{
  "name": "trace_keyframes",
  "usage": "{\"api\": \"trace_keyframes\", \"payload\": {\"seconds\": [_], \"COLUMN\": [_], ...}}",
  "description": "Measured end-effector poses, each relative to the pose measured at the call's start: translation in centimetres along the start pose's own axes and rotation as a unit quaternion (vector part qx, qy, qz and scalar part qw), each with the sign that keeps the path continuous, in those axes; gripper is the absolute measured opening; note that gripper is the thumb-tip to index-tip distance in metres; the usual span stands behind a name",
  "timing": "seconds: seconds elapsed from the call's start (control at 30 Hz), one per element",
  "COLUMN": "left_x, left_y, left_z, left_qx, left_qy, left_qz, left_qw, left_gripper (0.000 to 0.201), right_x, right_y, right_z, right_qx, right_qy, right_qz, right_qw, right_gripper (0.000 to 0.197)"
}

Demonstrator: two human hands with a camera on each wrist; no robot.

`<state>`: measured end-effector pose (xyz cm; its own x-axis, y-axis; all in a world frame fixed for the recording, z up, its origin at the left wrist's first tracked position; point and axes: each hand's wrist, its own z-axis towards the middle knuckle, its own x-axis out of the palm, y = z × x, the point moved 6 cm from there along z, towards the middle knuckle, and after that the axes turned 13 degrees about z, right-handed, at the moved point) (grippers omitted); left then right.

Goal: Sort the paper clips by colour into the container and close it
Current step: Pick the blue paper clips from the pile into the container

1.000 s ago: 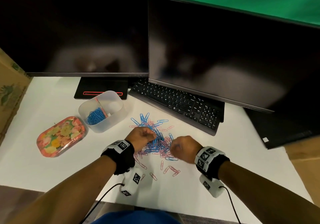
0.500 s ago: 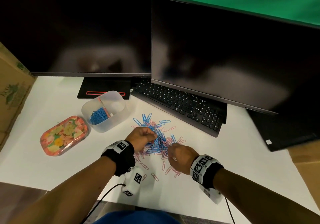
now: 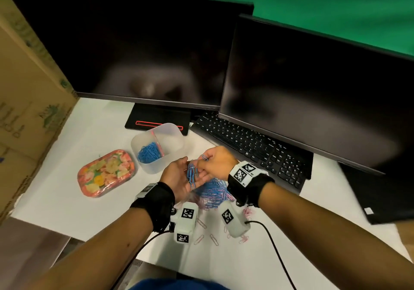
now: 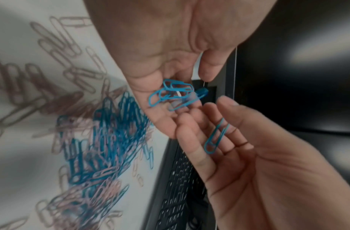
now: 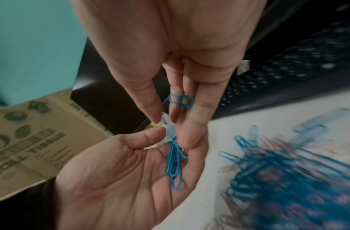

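Hands (image 3: 197, 173) now raised, left upturned.

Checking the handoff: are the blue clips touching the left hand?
Touching. The head view shows the blue clips lying on the upturned palm of the left hand; the right wrist view shows them resting on its fingers.

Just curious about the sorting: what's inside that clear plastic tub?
The container holds blue paper clips in its left compartment, beside a pink divider. The right compartment looks empty, though its wall hides part of the floor.

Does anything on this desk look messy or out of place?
Yes: a mixed heap of blue and pink paper clips lies loose on the white table, with strays toward its near edge. The container stands open beside its floral lid.
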<state>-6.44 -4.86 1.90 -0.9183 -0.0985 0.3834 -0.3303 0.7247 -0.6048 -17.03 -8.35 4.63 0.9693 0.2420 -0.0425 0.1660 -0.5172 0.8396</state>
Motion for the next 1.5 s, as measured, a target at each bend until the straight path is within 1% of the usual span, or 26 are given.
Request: {"api": "trace_keyframes", "payload": {"seconds": [0.07,0.13,0.2,0.3,0.4,0.47,0.53,0.6,0.63,0.7,0.73,0.8,0.87,0.9,0.93,0.97,1.0,1.07,1.13,1.17,1.2,1.23,1.27,1.33,1.4,1.5], "left_x": [-0.7,-1.4,-2.4,-4.0,-6.1,-7.7,-9.0,-9.8,-9.9,-9.4,-9.3,-8.9,-8.2,-7.4,-6.5,-5.5,-4.5,-3.0,-1.5,-0.8,-0.3,0.0,0.1,0.0,-0.2,-0.8], "left_y": [-0.9,-1.8,-2.9,-4.9,-7.7,-9.5,-10.6,-11.0,-11.0,-10.9,-10.9,-11.2,-11.2,-10.7,-10.0,-8.9,-7.5,-4.0,-1.0,0.6,2.1,3.6,4.7,6.3,6.8,6.0], "left_z": [-0.4,-0.4,-0.5,-0.4,-0.3,0.1,0.6,0.6,0.5,0.3,0.4,0.1,-0.2,-0.4,-0.5,-0.5,-0.3,0.2,0.2,0.3,0.5,0.7,0.9,1.3,1.5,1.9], "left_qx": [0.013,0.021,0.031,0.041,0.067,0.080,0.071,0.054,0.047,0.041,0.042,0.078,0.162,0.214,0.256,0.282,0.286,0.261,0.263,0.271,0.272,0.272,0.274,0.272,0.272,0.262], "left_qy": [0.007,0.011,-0.004,-0.021,-0.056,-0.089,-0.136,-0.201,-0.220,-0.235,-0.245,-0.270,-0.290,-0.282,-0.255,-0.214,-0.170,-0.094,-0.043,-0.017,0.011,0.037,0.057,0.081,0.079,0.053], "left_qz": [-0.017,-0.020,-0.020,-0.030,-0.052,-0.048,-0.005,0.047,0.068,0.091,0.104,0.173,0.257,0.297,0.342,0.395,0.454,0.568,0.669,0.715,0.758,0.787,0.803,0.826,0.840,0.845], "left_qw": [1.000,0.999,0.999,0.998,0.995,0.992,0.988,0.977,0.972,0.967,0.963,0.944,0.907,0.887,0.867,0.848,0.827,0.775,0.694,0.644,0.592,0.552,0.526,0.487,0.462,0.463], "left_gripper": [0.040,0.042,0.042,0.040,0.039,0.037,0.037,0.042,0.041,0.040,0.044,0.047,0.036,0.026,0.013,0.006,0.013,0.014,0.013,0.016,0.022,0.027,0.034,0.045,0.047,0.035], "right_x": [1.0,1.9,2.9,3.5,1.9,0.2,-1.4,-2.8,-3.3,-4.2,-4.7,-5.6,-6.3,-6.4,-6.4,-6.4,-6.4,-6.2,-5.9,-5.7,-5.6,-5.7,-5.8,-6.4,-7.1,-8.0], "right_y": [0.9,1.7,2.6,4.9,7.0,7.2,6.2,4.8,4.0,2.2,1.1,-0.9,-2.5,-3.1,-3.6,-4.2,-4.8,-6.3,-7.8,-8.4,-9.2,-9.9,-10.5,-11.8,-12.6,-13.0], "right_z": [0.5,0.6,0.8,0.5,0.0,-0.1,-0.1,-0.2,-0.3,-0.4,-0.4,-0.3,-0.3,-0.6,-0.9,-1.2,-1.4,-1.9,-2.5,-3.0,-3.4,-3.9,-4.3,-4.8,-5.0,-5.4], "right_qx": [0.005,0.010,0.012,-0.015,-0.054,-0.064,-0.052,-0.038,-0.032,-0.012,0.000,0.020,0.022,0.023,0.020,0.012,0.002,0.001,-0.004,-0.014,-0.034,-0.054,-0.072,-0.079,-0.093,-0.112], "right_qy": [0.011,0.026,0.041,0.050,0.003,-0.031,-0.054,-0.076,-0.083,-0.093,-0.098,-0.105,-0.102,-0.098,-0.095,-0.096,-0.095,-0.077,-0.048,-0.037,-0.029,-0.027,-0.029,-0.039,-0.040,-0.045], "right_qz": [-0.027,-0.015,-0.005,0.017,0.051,0.055,0.050,0.039,0.027,0.001,-0.017,-0.075,-0.164,-0.219,-0.269,-0.304,-0.321,-0.349,-0.395,-0.414,-0.432,-0.447,-0.460,-0.475,-0.478,-0.480], "right_qw": [1.000,1.000,0.999,0.999,0.997,0.996,0.996,0.996,0.996,0.996,0.995,0.991,0.981,0.971,0.958,0.948,0.942,0.934,0.917,0.909,0.901,0.892,0.884,0.876,0.873,0.869], "right_gripper": [0.020,0.022,0.023,0.016,0.017,0.019,0.022,0.021,0.019,0.016,0.016,0.016,0.019,0.020,0.021,0.023,0.023,0.023,0.020,0.018,0.022,0.030,0.037,0.043,0.037,0.024]}}
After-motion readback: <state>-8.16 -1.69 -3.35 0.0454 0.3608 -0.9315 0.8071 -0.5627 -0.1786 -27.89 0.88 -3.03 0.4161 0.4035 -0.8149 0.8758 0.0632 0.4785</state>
